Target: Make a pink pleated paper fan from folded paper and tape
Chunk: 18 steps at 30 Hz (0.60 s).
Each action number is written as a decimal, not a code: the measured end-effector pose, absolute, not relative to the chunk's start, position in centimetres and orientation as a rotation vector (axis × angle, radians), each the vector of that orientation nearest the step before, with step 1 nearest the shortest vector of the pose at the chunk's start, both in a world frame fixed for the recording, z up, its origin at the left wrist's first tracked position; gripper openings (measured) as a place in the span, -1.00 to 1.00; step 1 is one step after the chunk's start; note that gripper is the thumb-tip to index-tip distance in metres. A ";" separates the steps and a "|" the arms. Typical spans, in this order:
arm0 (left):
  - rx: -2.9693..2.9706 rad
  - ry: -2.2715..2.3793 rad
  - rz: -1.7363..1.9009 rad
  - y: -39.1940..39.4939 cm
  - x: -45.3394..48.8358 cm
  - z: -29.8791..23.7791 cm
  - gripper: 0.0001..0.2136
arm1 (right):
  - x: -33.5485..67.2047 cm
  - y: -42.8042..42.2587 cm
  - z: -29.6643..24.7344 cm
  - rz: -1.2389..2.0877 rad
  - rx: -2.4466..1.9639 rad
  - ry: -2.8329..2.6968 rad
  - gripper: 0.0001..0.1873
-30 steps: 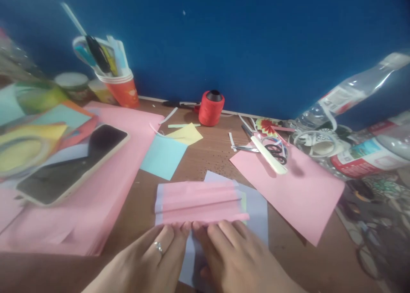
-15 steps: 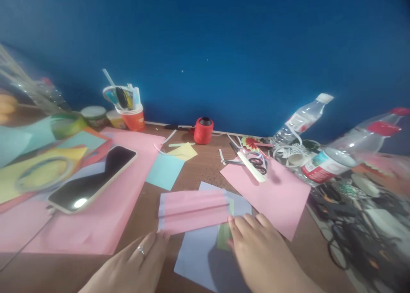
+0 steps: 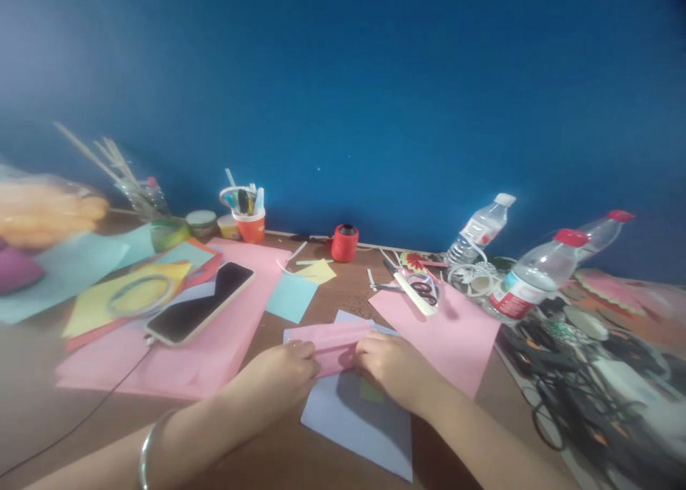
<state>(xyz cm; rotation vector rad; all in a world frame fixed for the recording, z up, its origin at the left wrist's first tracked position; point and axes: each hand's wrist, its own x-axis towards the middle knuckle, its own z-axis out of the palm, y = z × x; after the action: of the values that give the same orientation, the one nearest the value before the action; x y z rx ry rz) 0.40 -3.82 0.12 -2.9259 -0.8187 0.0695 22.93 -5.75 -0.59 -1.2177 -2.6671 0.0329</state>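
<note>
A creased strip of pink paper [image 3: 335, 343] lies crosswise between my two hands. My left hand [image 3: 289, 372] has its curled fingers on the left end of the strip. At the right end my right hand [image 3: 389, 365] pinches the paper, fingers bent and tips partly hidden. Beneath them rests a lavender sheet [image 3: 359, 422], with a small green paper piece [image 3: 372, 390] on it, half in shadow. A pink sheet [image 3: 461, 333] is just beyond my right hand, and a light blue square [image 3: 292, 297] sits past my left.
Scissors [image 3: 426, 290] and a white-handled tool [image 3: 415, 293] lie on the right pink sheet. A phone [image 3: 201, 308] rests on pink paper at left. A red thread spool [image 3: 344, 243], a cup of tools [image 3: 251, 226], a bottle [image 3: 530, 283] and tangled cables [image 3: 579, 397] surround the work.
Both hands have moved forward onto the pink strip, and their fingers have gone from lying flat to curled on its ends. The view has shifted, showing more of the left side.
</note>
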 end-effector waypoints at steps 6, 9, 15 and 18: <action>-2.880 -1.140 0.033 -5.0 1.3 0.7 -0.81 | 22.3 -5.8 -2.0 -0.284 -1.117 -2.585 -0.76; -2.898 -1.341 -0.125 -5.2 1.2 2.0 -0.80 | 22.0 -6.3 -0.9 -0.179 -1.203 -2.444 -0.79; -3.102 -1.627 -0.335 -4.8 -0.9 6.7 -0.77 | 22.5 -7.5 4.8 0.650 -1.318 -2.202 -0.82; -3.258 -1.863 -0.457 -4.2 -1.3 7.5 -0.76 | 23.1 -7.0 5.6 1.091 -1.331 -2.082 -0.83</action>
<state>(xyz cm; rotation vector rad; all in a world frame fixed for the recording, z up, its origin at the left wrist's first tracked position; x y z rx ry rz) -1.31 -4.16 7.45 -3.2579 -1.8630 -0.4570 23.13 -7.04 5.62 -1.3313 -2.0824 1.0906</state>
